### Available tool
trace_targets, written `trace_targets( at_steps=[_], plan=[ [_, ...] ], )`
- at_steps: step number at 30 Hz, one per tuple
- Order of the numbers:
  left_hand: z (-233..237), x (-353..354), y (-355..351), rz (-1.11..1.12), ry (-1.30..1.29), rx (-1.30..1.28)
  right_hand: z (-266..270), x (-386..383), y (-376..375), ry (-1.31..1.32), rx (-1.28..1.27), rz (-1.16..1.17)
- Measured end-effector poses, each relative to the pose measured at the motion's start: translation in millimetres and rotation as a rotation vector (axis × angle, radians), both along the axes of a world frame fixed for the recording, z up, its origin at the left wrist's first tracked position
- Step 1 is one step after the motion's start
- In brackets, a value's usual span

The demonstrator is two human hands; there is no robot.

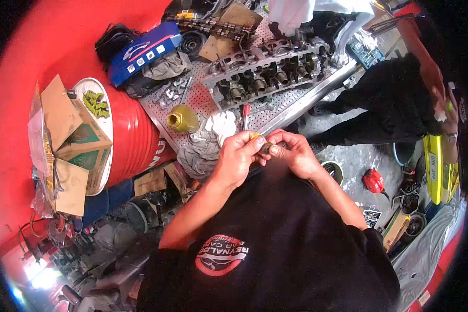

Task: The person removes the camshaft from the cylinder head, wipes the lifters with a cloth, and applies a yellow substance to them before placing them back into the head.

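My left hand (235,156) and my right hand (298,155) meet in front of my chest, fingers pinched together. Between the fingertips is a small round dark metal part (267,148), gripped from both sides; its exact kind is too small to tell. A bit of something yellow (255,136) shows at my left fingertips. Just beyond my hands, a metal engine cylinder head (268,73) lies on the perforated metal table (200,99). A red-handled tool (246,115) rests nearer to me, beside crumpled grey rags (205,148) and an olive-yellow bottle (182,119).
Camshafts (216,27) and a blue box (145,52) lie at the table's far side. Left stands a red drum (132,132) carrying an open cardboard box (80,151). At right, another person in dark trousers (374,104) stands near a red container (373,181) on the floor.
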State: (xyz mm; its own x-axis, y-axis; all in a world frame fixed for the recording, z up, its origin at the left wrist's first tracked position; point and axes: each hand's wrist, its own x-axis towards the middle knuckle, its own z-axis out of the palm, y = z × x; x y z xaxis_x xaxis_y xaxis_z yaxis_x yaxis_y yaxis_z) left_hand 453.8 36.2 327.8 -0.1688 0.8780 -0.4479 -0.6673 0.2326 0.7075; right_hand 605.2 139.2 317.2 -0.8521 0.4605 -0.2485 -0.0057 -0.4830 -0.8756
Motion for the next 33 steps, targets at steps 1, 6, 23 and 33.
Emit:
trace_targets(
  at_steps=[1,6,23,33],
  plan=[
    [-1.7,0.9,0.6,0.014,-0.041,-0.013,0.2,-0.9,-0.7,0.013,-0.033,-0.011],
    [-9.4,10.6,4.2,0.137,0.303,-0.072,-16.8,-8.0,-8.0,-0.180,0.235,-0.243],
    [-15.2,20.2,-1.8,0.115,0.748,-0.014,-10.5,4.3,-19.8,-0.377,0.204,-0.238],
    [-24.5,30.7,1.6,0.292,0.392,-0.019,-9.8,-0.1,-22.7,-0.430,0.109,-0.331]
  ],
)
